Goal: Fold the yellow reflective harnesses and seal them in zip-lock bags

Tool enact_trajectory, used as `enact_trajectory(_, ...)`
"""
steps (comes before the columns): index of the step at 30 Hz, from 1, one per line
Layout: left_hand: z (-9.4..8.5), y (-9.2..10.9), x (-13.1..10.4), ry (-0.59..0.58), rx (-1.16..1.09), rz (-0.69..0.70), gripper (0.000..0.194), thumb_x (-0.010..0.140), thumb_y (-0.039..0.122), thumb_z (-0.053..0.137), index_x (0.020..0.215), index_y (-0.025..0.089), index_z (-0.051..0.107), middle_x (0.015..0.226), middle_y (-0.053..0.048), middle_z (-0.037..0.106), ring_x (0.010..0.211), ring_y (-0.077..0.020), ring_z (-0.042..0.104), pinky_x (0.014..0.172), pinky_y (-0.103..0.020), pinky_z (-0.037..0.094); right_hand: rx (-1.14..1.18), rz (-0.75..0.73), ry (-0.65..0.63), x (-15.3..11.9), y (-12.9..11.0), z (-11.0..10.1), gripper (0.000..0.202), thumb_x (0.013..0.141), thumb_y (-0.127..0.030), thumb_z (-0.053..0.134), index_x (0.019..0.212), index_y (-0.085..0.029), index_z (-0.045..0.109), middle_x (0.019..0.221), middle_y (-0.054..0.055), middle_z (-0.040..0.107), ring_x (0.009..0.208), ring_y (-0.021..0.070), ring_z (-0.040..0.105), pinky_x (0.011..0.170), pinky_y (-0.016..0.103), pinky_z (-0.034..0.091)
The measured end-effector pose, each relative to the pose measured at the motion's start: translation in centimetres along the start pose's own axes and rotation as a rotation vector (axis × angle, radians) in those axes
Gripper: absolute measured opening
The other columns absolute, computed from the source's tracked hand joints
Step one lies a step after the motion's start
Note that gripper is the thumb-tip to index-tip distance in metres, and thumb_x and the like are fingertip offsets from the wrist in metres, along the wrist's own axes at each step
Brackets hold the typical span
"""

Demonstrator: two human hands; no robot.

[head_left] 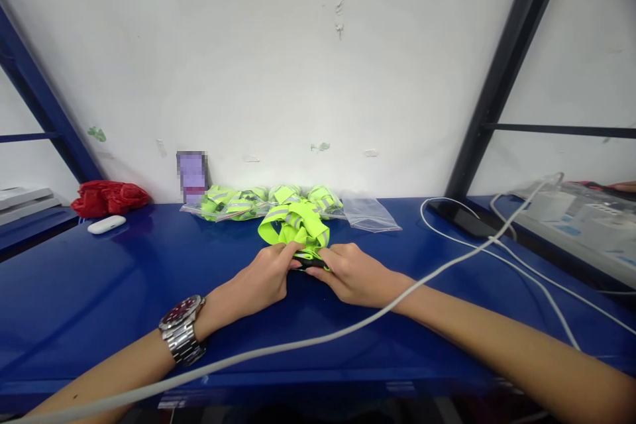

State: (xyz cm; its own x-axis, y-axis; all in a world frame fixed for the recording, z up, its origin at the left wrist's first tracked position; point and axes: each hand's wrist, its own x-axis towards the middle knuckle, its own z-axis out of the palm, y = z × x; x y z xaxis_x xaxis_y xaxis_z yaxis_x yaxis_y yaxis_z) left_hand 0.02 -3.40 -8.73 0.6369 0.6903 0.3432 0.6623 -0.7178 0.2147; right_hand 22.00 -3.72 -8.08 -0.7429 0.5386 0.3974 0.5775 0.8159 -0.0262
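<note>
A neon-yellow reflective strap (298, 222) with silver-grey bands lies looped and bunched at the middle of the blue table. My left hand (271, 275) grips its near end from the left, thumb and fingers closed. From the other side my right hand (350, 271) pinches the same end. A black part (309, 263) of the strap shows between the two hands; its exact form is partly hidden by my fingers. Just behind are several clear plastic bags (233, 205) holding similar folded yellow straps. A flat clear zip bag (370, 213) lies to their right.
A white cable (318, 339) crosses in front of my right forearm. At right lie a dark phone (462, 218) and white boxes (586, 228) under plastic. Left are a red bundle (110, 197) and a small white case (106, 224). The wall (298, 79) borders the blue table (114, 291).
</note>
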Motion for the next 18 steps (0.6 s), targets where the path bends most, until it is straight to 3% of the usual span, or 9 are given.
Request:
enact_trajectory(5,-0.5,1.0,1.1,-0.042,-0.035,-0.071,0.026,0.086,0.006,0.034,0.104,0.015,0.051,0.078,-0.007,0.062,0.071,-0.0180,0.059,0.064,-0.026,0.043,0.308,0.099,-0.031,0.4,0.4,-1.4,0.033,0.098,-0.029,0.041,0.070,-0.015,0.051,0.057,-0.001,0.051,0.049,0.0084,0.042,0.054,0.023,0.031)
enact_trajectory(9,-1.0,1.1,1.8,-0.050,-0.109,-0.121,0.022,0.091,0.014,0.032,0.099,0.016,0.053,0.080,-0.006,0.063,0.072,-0.0179,0.058,0.065,-0.027,0.041,0.529,0.200,-0.063,1.3,0.7,-2.3,0.037,0.095,-0.032,0.047,0.062,-0.016,0.047,0.050,-0.003,0.048,0.046,0.0072,0.042,0.049,0.021,0.029)
enact_trajectory(14,-1.1,0.9,2.8,-0.147,-0.210,-0.204,0.033,0.096,0.029,0.027,0.083,0.017,0.054,0.076,-0.006,0.062,0.067,-0.0176,0.057,0.061,-0.027,0.041,0.996,0.474,-0.263,1.8,1.2,-2.2,0.041,0.087,-0.050,0.055,0.067,-0.014,0.054,0.052,-0.001,0.056,0.040,0.0075,0.047,0.039,0.018,0.033)
enact_trajectory(18,-0.7,1.1,2.9,-0.195,-0.100,-0.271,0.032,0.096,0.029,0.027,0.082,0.018,0.054,0.072,-0.005,0.063,0.064,-0.0187,0.059,0.059,-0.027,0.040,1.186,0.638,-0.361,2.0,1.6,-2.0,0.035,0.082,-0.047,0.064,0.076,-0.013,0.057,0.056,0.000,0.061,0.036,0.0055,0.046,0.033,0.016,0.035)
